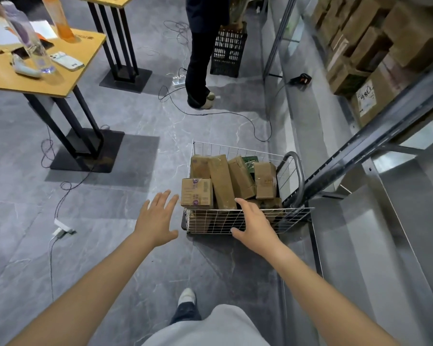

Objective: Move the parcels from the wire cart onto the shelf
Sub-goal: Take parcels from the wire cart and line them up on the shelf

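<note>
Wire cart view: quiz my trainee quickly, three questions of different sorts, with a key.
1. True or false: the left hand is empty, fingers spread.
2. On which side of the white wire cart does the grey metal shelf stand? A left, B right, C behind the person.
3. Fill in: the purple-printed brown cardboard box lies in the cart's near-____ corner.
Key: 1 true; 2 B; 3 left.

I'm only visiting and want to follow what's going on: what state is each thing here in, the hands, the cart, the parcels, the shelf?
Wire cart: loaded, standing on the floor.
Parcels: closed, piled in the cart.
Shelf: upper level stacked with cardboard boxes.
Left hand: open, fingers spread, beside the cart, holding nothing.
Right hand: open, reaching over the cart's near rim, holding nothing.
</note>
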Demonstrator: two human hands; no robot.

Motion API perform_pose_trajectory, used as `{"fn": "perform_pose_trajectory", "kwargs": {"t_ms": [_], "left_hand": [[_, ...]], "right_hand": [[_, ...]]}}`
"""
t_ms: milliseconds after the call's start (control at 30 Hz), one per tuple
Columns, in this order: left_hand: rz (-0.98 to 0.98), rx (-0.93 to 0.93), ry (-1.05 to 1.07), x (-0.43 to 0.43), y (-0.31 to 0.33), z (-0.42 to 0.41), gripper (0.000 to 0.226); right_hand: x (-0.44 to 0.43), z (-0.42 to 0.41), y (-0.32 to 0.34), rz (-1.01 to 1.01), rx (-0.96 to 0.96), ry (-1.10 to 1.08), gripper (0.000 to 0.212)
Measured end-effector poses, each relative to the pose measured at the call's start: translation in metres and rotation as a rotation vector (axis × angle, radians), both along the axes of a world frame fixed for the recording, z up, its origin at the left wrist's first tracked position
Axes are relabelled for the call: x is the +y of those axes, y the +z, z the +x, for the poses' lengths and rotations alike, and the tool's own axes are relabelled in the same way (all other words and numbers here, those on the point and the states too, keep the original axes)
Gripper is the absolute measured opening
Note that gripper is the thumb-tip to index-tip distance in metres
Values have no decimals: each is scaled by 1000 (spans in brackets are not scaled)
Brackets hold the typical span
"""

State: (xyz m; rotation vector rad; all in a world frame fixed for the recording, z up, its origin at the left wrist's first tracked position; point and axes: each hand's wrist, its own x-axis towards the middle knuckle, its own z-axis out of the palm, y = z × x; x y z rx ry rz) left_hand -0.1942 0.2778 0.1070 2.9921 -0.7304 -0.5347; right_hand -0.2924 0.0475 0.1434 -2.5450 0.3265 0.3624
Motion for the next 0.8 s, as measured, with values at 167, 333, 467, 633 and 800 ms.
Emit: {"fn": "perform_pose_trajectory", "kwargs": {"t_ms": [167, 333, 467, 633, 800], "left_hand": [[-14, 31, -17, 5, -12, 26, 95], [-48, 90, -39, -3, -24, 50, 95], [-84, 123, -63, -16, -29, 69, 94], [-125, 166, -89, -39, -37, 89, 95], [-200, 229, -54, -62, -46, 114, 92]], "right_hand": [[9, 21, -10, 3, 31, -4, 74], [8, 33, -17, 24, 54, -46, 74], [-4, 44, -23, 36, 64, -84, 73], [-20, 62, -32, 64, 98, -119, 73], [-38, 93, -46, 100, 131, -131, 73]]}}
